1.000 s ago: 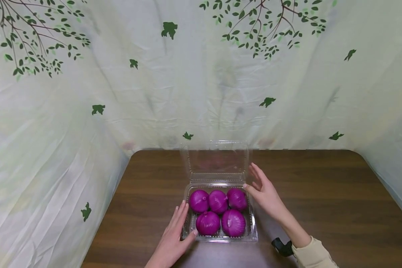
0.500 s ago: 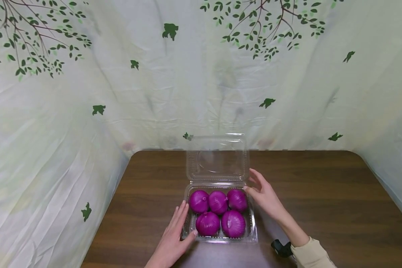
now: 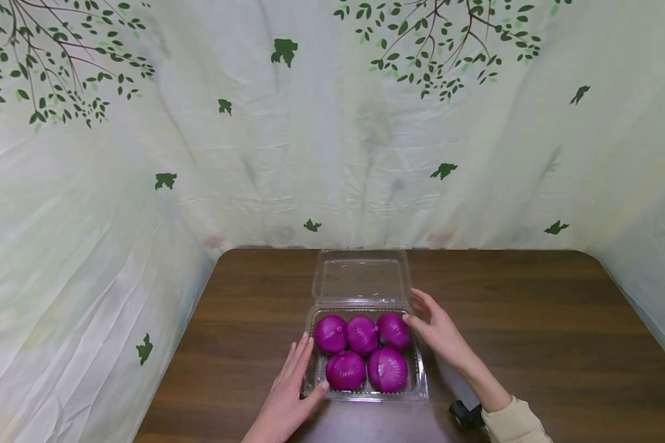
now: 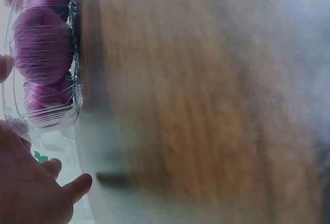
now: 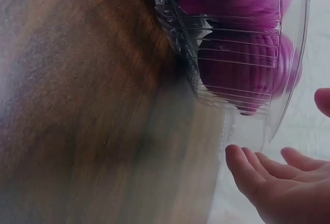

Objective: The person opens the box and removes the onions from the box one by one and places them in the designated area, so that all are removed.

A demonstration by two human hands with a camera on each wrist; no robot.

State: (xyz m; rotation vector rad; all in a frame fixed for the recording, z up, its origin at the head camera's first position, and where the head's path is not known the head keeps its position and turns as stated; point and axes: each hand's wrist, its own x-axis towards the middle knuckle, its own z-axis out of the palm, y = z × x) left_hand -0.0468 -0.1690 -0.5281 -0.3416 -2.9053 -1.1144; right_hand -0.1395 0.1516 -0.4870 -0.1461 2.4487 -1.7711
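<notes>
A clear plastic clamshell container (image 3: 372, 397) sits on the table holding several purple onions (image 3: 346, 370). Its hinged lid (image 3: 361, 280) is folded back toward the cloth. My left hand (image 3: 285, 394) lies along the container's left side, fingers straight, thumb near the front left corner. At the back right corner, near the hinge, is my right hand (image 3: 442, 332), its fingers loosely bent. In the right wrist view, the fingers (image 5: 243, 170) show apart from the container's ribbed wall (image 5: 237, 59) and hold nothing. The left wrist view shows onions (image 4: 44, 44) through the plastic beside the left hand (image 4: 31, 183).
The brown wooden table (image 3: 532, 332) spreads to both sides of the container. Behind it hangs a pale cloth (image 3: 332, 154) printed with leaves and branches. A black strap or device (image 3: 465, 415) is at the right wrist, beside a beige sleeve (image 3: 515, 421).
The lid has swung backward and lower from a more upright stance. My right hand has shifted slightly down toward me. The left hand and the onions stay essentially in place.
</notes>
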